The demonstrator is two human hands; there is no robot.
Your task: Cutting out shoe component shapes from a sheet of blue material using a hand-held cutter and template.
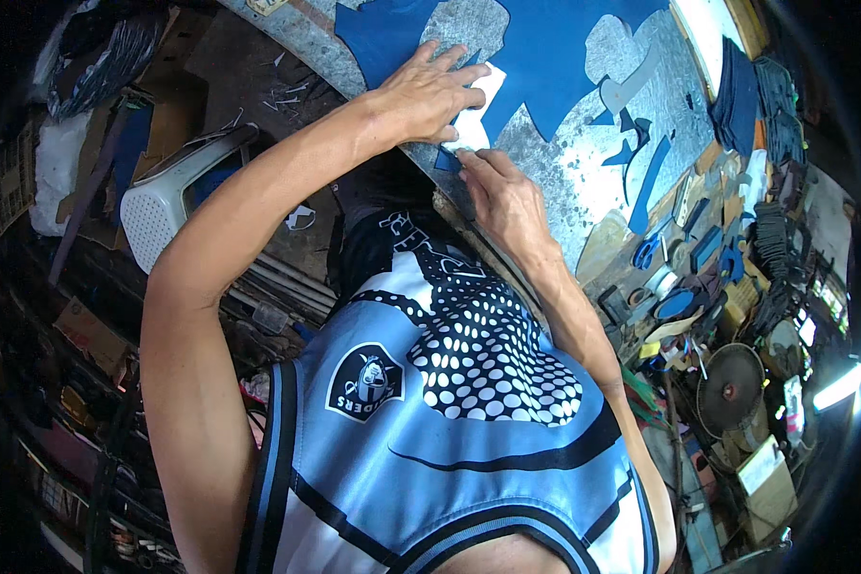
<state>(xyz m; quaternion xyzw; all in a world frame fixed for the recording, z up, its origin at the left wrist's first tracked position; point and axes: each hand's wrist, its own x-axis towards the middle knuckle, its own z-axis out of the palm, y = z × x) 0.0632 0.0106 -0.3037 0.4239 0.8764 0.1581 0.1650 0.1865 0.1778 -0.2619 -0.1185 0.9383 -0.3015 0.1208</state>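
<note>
My left hand (429, 94) lies spread and flat, pressing a white pattern piece (472, 129) down at the near edge of a worktable. The pattern piece rests over a blue sheet (545, 67) with curved shapes cut out of it. Close to the lower end of the white piece, my right hand (509, 199) is closed in a pinch, its fingertips near a small blue corner (446, 161) of material. Whatever sits between those fingers is too small or hidden to make out.
The worktable (569, 158) has a worn metallic top. Blue offcuts (649, 187) lie to the right, beyond them blue-handled scissors (647, 252) and clutter. A stack of dark sheets (735, 96) stands far right, a round fan (730, 387) lower right. A white plastic stool (158, 215) is at left.
</note>
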